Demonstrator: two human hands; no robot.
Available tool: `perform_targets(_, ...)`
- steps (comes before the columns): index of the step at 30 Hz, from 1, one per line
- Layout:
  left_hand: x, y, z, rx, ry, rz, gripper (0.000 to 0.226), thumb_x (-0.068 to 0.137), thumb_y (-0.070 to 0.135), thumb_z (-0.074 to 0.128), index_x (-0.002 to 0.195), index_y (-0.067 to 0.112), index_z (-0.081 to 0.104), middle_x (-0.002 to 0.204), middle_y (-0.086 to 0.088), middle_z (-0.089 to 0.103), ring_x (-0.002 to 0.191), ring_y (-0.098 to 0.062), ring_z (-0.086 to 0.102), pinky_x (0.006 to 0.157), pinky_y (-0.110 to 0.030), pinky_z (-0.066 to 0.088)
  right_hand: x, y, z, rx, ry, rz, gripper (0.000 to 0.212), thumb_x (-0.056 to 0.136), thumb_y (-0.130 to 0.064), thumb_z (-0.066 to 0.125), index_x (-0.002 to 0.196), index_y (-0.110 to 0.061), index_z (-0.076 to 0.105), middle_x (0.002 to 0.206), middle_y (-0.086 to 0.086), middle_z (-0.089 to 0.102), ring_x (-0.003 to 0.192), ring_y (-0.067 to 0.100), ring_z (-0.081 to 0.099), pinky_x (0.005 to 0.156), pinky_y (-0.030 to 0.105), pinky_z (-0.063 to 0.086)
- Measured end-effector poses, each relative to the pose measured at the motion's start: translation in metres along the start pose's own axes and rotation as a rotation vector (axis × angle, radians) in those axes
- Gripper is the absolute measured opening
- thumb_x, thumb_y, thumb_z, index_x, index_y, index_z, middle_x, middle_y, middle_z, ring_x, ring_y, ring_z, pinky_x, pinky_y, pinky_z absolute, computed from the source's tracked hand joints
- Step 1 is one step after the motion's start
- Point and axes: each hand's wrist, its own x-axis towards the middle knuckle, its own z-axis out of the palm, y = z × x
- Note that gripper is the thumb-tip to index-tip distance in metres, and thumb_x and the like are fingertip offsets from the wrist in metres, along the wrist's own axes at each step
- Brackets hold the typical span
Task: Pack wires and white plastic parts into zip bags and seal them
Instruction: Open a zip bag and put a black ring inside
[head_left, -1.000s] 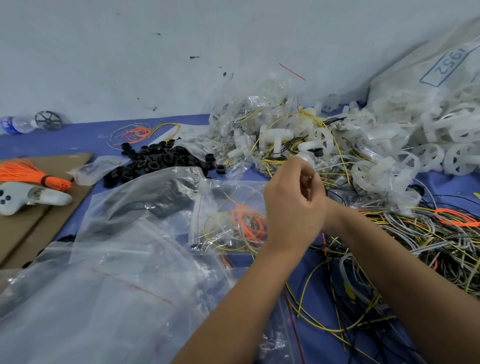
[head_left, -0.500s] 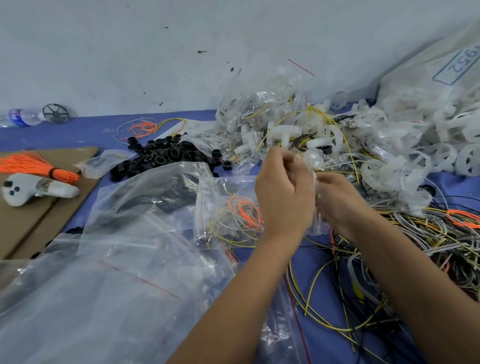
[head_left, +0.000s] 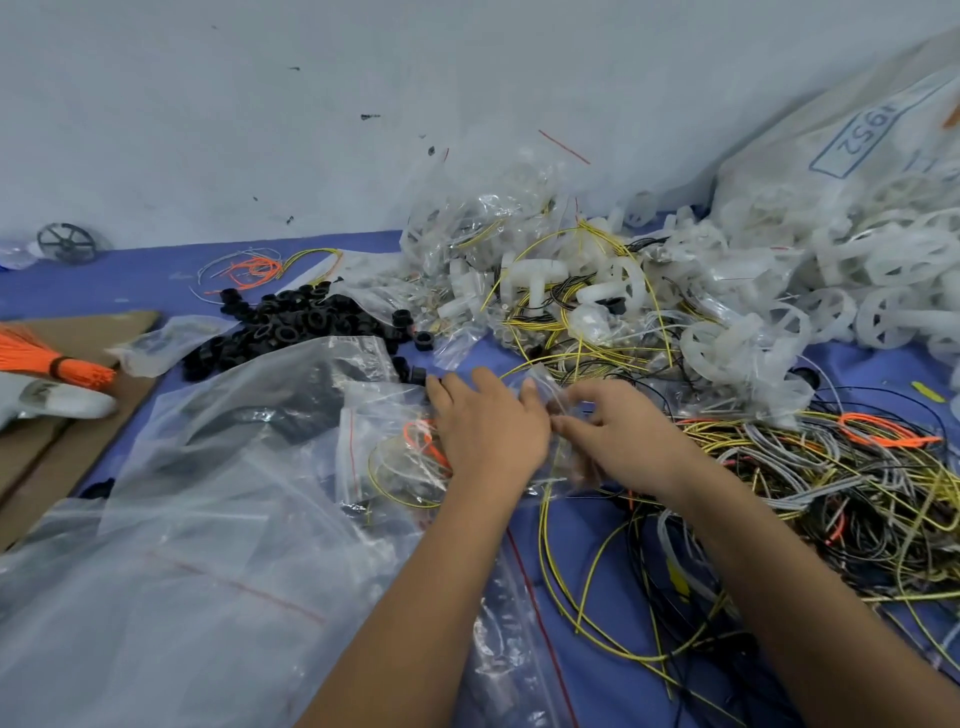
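- Both forearms reach in from the bottom edge and meet over the middle of the blue table.
- The left hand lies palm down, back to the camera, its fingers stretched forward and lightly spread; its fingertip side presses on a small clear zip bag.
- The right hand sits just beside it, fingers curled inward, and seems to pinch the same bag's edge between thumb and forefinger. The film is crumpled and glare-lit, so the exact grip is hard to tell.
- What is inside that small bag cannot be told.
- Just left of the left hand, partly under it, lies a filled zip bag with a red strip down its side. Inside: coiled orange and yellow wires.
- A big clear bag sprawls over the lower left, with a darker one behind it holding black shapes.
- To the right, a loose wire tangle of yellow, grey, black and orange covers the table, touching the right forearm.
- Behind the hands, a heap of packed bags mixes with white plastic parts, and more wheel-shaped ones spill from a large sack marked 1952.
- Black rings are piled to the left of that heap.
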Motion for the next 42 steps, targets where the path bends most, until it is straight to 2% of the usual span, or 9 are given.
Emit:
perform_targets(5,-0.003,-0.001,-0.004,-0.018,0.094,0.005,0.060,0.103,0.051,0.043,0.140,0.004,0.046,0.148,-0.026,0.041,0.142,-0.042,0.028,0.118,-0.048,0.023,0.005,0.004,-0.015,-0.296,0.511,-0.029,0.015,0.090,-0.033,0.072,0.085,-0.019,0.076,0.064,-0.011,0.064,0.063,0.012,0.064,0.066,0.030,0.055)
perform_targets(10,-0.009,0.010,-0.010,-0.248,0.321,0.248,0.029,0.103,0.033,0.051,0.126,0.017,0.061,0.122,-0.008,0.049,0.108,-0.026,0.051,0.087,-0.037,0.044,0.009,0.016,-0.052,-0.608,0.965,0.080,0.016,0.091,-0.022,0.067,0.105,-0.015,0.070,0.103,0.012,0.066,0.100,0.033,0.057,0.076,0.038,0.047)
perform_targets(13,-0.016,0.021,-0.008,-0.325,0.202,0.279,0.038,0.102,0.055,0.044,0.126,0.030,0.058,0.109,0.000,0.050,0.091,-0.022,0.055,0.074,-0.035,0.039,0.015,0.024,-0.063,-0.773,0.837,0.284,0.045,0.088,-0.015,0.067,0.131,-0.013,0.055,0.134,0.023,0.046,0.126,0.043,0.037,0.095,0.049,0.042)
perform_targets(16,-0.022,0.027,0.000,-0.183,0.089,0.293,0.050,0.094,0.072,0.044,0.130,0.038,0.053,0.110,0.000,0.054,0.095,-0.026,0.060,0.076,-0.036,0.045,0.018,0.024,-0.073,-0.791,0.666,0.400,0.043,0.089,-0.014,0.065,0.131,-0.012,0.054,0.138,0.019,0.043,0.128,0.042,0.042,0.101,0.054,0.040)
perform_targets(21,-0.021,0.027,0.009,-0.156,0.026,0.288,0.031,0.093,0.055,0.059,0.102,0.026,0.066,0.098,-0.002,0.067,0.094,-0.025,0.064,0.071,-0.033,0.044,0.010,0.025,-0.073,-0.612,0.813,0.131,0.035,0.091,0.000,0.061,0.124,-0.013,0.066,0.122,0.013,0.061,0.106,0.034,0.060,0.090,0.045,0.052)
perform_targets(26,-0.019,0.023,0.011,-0.275,0.007,0.188,0.028,0.094,0.034,0.065,0.073,0.019,0.053,0.069,-0.002,0.061,0.069,-0.026,0.060,0.057,-0.032,0.043,-0.003,0.023,-0.068,-0.620,0.993,-0.025,0.021,0.091,-0.018,0.071,0.112,-0.018,0.072,0.105,0.005,0.074,0.102,0.029,0.062,0.088,0.041,0.046)
perform_targets(29,-0.018,0.023,0.009,-0.258,0.026,0.150,0.035,0.090,0.042,0.069,0.071,0.019,0.050,0.069,-0.002,0.059,0.070,-0.025,0.058,0.054,-0.030,0.034,-0.008,0.019,-0.054,-0.392,1.044,-0.158,0.020,0.090,-0.017,0.074,0.110,-0.014,0.073,0.096,0.001,0.073,0.085,0.023,0.066,0.075,0.031,0.048)
perform_targets(33,-0.017,0.026,0.008,-0.151,-0.028,0.106,0.055,0.077,0.061,0.075,0.094,0.013,0.054,0.088,-0.008,0.063,0.083,-0.031,0.062,0.063,-0.037,0.041,-0.011,0.015,-0.029,-0.125,1.061,-0.220,0.017,0.090,-0.024,0.075,0.105,-0.016,0.073,0.088,-0.006,0.070,0.076,0.013,0.065,0.074,0.031,0.055)
perform_targets(42,-0.009,0.021,0.006,-0.179,-0.084,0.105,0.034,0.077,0.028,0.075,0.094,0.012,0.050,0.081,-0.002,0.053,0.075,-0.025,0.052,0.050,-0.027,0.025,-0.011,0.014,-0.009,0.785,0.800,0.042,0.028,0.092,-0.029,0.074,0.089,-0.003,0.067,0.055,-0.001,0.063,0.047,0.011,0.056,0.043,0.025,0.047)
